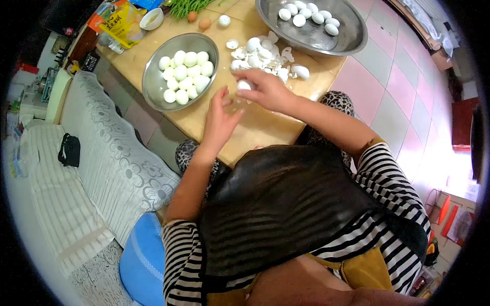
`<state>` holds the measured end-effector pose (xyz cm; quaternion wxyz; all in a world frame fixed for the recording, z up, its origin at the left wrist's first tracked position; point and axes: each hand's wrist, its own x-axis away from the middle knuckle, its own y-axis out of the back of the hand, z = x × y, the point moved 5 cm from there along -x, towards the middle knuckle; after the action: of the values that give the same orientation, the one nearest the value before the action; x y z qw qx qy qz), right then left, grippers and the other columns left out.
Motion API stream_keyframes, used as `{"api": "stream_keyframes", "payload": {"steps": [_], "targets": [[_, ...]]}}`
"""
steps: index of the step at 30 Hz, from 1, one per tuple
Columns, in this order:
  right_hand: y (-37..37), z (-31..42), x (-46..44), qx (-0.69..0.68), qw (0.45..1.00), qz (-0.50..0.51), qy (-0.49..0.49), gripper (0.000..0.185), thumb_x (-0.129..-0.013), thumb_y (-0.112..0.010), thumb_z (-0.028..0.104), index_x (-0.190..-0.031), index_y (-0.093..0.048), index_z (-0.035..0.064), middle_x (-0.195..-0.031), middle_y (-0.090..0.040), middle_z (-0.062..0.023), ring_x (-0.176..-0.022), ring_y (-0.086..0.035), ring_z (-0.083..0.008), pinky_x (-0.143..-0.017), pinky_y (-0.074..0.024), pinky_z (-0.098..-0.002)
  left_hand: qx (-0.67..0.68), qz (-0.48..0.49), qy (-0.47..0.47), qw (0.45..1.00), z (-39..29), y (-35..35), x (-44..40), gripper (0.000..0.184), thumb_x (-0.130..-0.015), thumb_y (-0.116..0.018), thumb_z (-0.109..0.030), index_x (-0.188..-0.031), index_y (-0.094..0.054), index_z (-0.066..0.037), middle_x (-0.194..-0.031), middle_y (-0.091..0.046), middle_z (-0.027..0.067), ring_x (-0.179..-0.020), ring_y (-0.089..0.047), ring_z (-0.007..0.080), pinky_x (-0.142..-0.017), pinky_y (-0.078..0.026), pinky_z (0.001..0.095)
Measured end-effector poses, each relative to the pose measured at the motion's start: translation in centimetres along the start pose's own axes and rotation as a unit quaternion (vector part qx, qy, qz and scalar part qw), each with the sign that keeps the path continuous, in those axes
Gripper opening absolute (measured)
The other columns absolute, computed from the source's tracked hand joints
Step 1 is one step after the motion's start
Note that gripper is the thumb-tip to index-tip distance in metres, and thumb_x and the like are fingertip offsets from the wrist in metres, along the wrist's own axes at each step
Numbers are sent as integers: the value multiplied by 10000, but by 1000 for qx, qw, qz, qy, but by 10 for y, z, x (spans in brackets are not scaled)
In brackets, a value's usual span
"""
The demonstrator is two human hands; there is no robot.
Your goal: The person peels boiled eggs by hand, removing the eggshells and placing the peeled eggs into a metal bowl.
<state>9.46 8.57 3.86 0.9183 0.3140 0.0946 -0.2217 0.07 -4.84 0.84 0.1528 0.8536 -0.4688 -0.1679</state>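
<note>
A white egg (244,85) is gripped between the thumb and fingers of my right hand (268,92), over the wooden table (265,127). To its left, my left hand (219,120) is empty, fingers spread. Beyond my right hand lies a pile of broken eggshells (268,57) with a few white eggs among it. Left of my hands, a metal bowl (153,92) holds several smooth peeled eggs (181,72). Another, wider metal basin (347,43) at the table's far right contains several white eggs (317,18).
Toward the back are two brown eggs (204,23), a lone white egg (224,21), green vegetables (186,6), a small white bowl (152,19) and a yellow packet (122,24). A covered sofa (107,143) stands at left, a blue stool (143,260) near me.
</note>
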Motion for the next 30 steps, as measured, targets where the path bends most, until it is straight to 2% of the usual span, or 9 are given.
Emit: {"api": "stream_keyframes", "payload": {"steps": [3,5,10,12,14,15,19,23,30], "targets": [[18,2,-29,-31,998,-36,-45,543,-805,-745,299,-1258,-566,58,-1053,-595,-137,-922,-597,-248,-796,-506,-351,15,-43,-85,995,-18,-17,-53,590,-819,-668,-23,-1336,-387,17,-1218,-542,142,-1098,-561,205,-900,-490,323],[27,-1,-41,13,995,-100,20,579,-780,-765,314,-1259,-565,57,-1097,-571,-136,-945,-590,-239,-790,-515,-338,25,-52,-72,996,-30,-22,-74,573,-826,-652,-11,-1333,-388,19,-1209,-546,140,-1077,-569,203,-889,-496,319],[42,-28,-58,-18,994,-105,-2,546,-787,-761,289,-1252,-577,68,-1110,-554,-112,-990,-574,-225,-804,-511,-335,193,-54,-34,979,-12,-35,-107,506,-832,-647,-3,-1290,-432,1,-1216,-555,144,-1074,-585,224,-906,-487,323],[50,-41,-58,-56,991,-120,15,488,-799,-751,253,-1229,-599,78,-1101,-559,-91,-980,-569,-197,-821,-500,-319,206,-35,-2,978,-4,-38,-114,469,-854,-638,2,-1278,-438,-1,-1200,-553,112,-1063,-573,184,-901,-490,299],[58,-53,-51,-63,991,-115,-11,385,-814,-733,203,-1167,-645,77,-1067,-574,-67,-971,-565,-173,-810,-489,-300,161,-52,-98,981,4,-38,-116,452,-885,-619,4,-1295,-437,-56,-1152,-570,102,-980,-587,153,-723,-549,271],[61,-53,-50,-43,994,-96,5,346,-816,-730,185,-1135,-662,71,-1047,-584,-60,-957,-566,-171,-796,-485,-296,206,-43,-38,977,10,-39,-115,461,-884,-648,-32,-1290,-433,-62,-1153,-568,89,-976,-584,143,-715,-550,267],[59,-47,-53,-14,998,-56,37,277,-805,-728,135,-1069,-692,58,-997,-607,-62,-902,-578,-187,-763,-478,-297,287,-22,15,958,9,-40,-112,461,-863,-661,-7,-1270,-445,-22,-1075,-566,69,-907,-586,113,-734,-525,235],[51,-37,-54,16,993,-66,101,274,-793,-728,110,-1059,-690,57,-967,-596,-84,-899,-590,-217,-779,-489,-322,263,-9,-2,965,16,-41,-108,458,-856,-640,23,-1270,-450,-16,-1051,-571,73,-871,-598,119,-718,-534,246],[45,-38,-49,19,995,-51,79,249,-783,-733,85,-1025,-688,55,-955,-590,-88,-887,-605,-227,-772,-503,-326,218,-10,-25,976,15,-36,-103,484,-825,-655,33,-1268,-460,16,-1056,-576,104,-855,-627,147,-717,-551,267]]}}
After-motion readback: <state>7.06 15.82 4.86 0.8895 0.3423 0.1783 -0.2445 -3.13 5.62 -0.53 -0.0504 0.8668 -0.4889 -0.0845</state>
